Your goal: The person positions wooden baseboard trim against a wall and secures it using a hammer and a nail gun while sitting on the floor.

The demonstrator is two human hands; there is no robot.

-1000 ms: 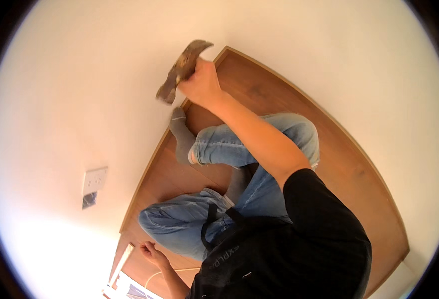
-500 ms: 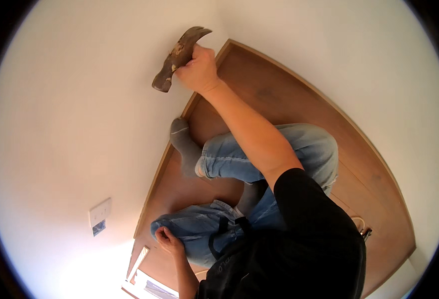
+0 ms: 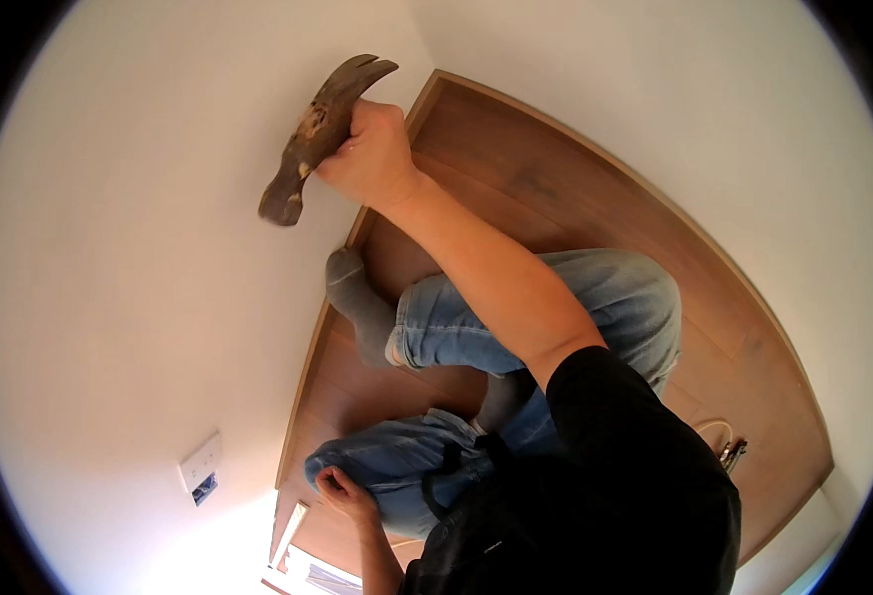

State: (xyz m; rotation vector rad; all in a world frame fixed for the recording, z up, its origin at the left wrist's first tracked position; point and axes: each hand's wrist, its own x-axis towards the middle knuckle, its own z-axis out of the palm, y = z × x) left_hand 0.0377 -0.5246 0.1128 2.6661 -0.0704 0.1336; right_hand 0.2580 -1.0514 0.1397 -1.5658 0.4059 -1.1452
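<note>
Sits on the brown floor (image 3: 476, 129) in blue jeans (image 3: 610, 297) and gray socks (image 3: 359, 309), gripping a hammer (image 3: 313, 127) in the right hand (image 3: 372, 159) near the wall (image 3: 139, 258), with the left hand (image 3: 347, 494) by the left knee (image 3: 342, 448).

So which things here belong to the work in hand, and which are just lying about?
In the work:
the hammer, held in the right hand
perhaps the wooden edge trim nearby

Seemingly just there:
the wall socket
the pale looped cord on the floor
the pale strip near the left hand
</note>
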